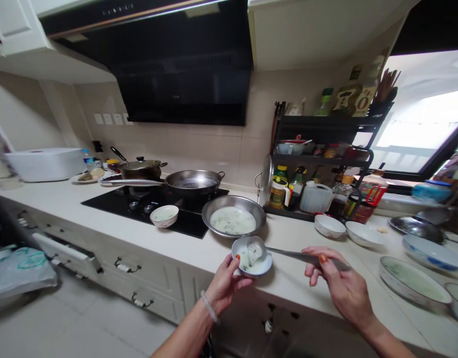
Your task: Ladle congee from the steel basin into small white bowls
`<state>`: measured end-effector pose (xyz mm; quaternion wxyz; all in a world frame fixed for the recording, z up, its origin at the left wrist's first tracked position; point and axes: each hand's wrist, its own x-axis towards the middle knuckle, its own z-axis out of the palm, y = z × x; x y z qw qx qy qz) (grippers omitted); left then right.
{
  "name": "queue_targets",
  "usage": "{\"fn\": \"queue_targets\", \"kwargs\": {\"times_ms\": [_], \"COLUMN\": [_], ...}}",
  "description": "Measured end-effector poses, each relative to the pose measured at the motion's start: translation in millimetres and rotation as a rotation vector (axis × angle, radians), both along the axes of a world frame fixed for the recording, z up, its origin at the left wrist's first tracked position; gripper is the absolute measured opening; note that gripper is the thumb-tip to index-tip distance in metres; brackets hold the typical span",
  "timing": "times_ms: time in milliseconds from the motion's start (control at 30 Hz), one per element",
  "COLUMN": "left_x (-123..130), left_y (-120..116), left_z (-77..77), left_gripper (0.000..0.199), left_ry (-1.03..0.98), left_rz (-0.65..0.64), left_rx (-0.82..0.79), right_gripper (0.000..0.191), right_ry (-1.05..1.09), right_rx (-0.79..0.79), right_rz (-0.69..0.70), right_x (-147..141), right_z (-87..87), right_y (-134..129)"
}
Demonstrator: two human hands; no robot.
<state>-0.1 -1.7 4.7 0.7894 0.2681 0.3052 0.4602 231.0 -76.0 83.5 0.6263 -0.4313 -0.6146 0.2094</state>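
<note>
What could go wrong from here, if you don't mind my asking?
1. The left hand holds the small bowl with its thumb at the rim, so soup from the ladle might splash it; heat cannot be judged.
2. The small bowl is near the front edge of the counter, so a slip could spill soup on the floor.
3. Another bowl at the front edge of the hob could get bumped.

A small, pale bowl (265, 265) is held up over the near side of the worktop (296, 284), partly filled with milky, green-flecked liquid. The scoop of a grey, long-handled ladle (288, 253) is within its rim, the handle slanting out to the right. Just beyond, a wide metal basin (260, 219) holds similar liquid.
</note>
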Motion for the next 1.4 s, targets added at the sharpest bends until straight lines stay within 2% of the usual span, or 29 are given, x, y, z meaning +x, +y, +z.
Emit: {"fn": "queue_targets", "kwargs": {"times_ms": [100,200,300,433,567,700,867,1067,1200,1400], "left_x": [-0.2,-0.4,-0.2,0.3,0.1,0.1,0.9,1.2,0.8,0.5], "left_y": [-1.2,-1.4,-0.4,1.3,2.0,1.9,1.5,0.8,0.6,0.3], "left_z": [0.4,0.8,0.5,-0.7,-2.4,-4.3,-4.1,-1.2,-0.4,-0.1], "left_gripper": [0.034,0.035,0.037,0.037,0.039,0.042,0.045,0.045,0.044,0.046], "left_ry": [0.001,0.003,-0.002,0.002,0.005,0.003,0.01,-0.004,-0.019,-0.005], "left_rz": [0.004,0.002,-0.002,-0.006,-0.005,-0.013,-0.018,-0.017,-0.024,-0.021], "left_rx": [-0.002,-0.003,0.005,0.002,0.002,0.008,0.011,0.014,0.019,0.013], "right_gripper": [0.021,0.022,0.018,0.019,0.018,0.021,0.032,0.036,0.034,0.026], "right_ry": [-0.184,-0.207,-0.015,0.385,0.591,0.537,0.285,0.078,0.122,0.37], "right_rx": [0.124,0.148,0.073,-0.08,-0.075,-0.019,-0.043,-0.065,-0.108,-0.111], "right_rz": [0.095,0.113,-0.001,-0.143,-0.183,-0.152,-0.117,-0.077,-0.071,-0.145], "right_x": [-3.1,-4.3,-2.0,2.4,-1.4,-12.9,-30.6,-54.3,-59.3,-44.1], "right_z": [-5.4,-5.7,-2.5,7.8,19.9,18.3,-1.3,-17.7,-22.1,-19.2], "right_y": [-15.5,-21.8,-17.2,3.1,34.0,73.3,119.7,139.7,142.7,150.3]}}
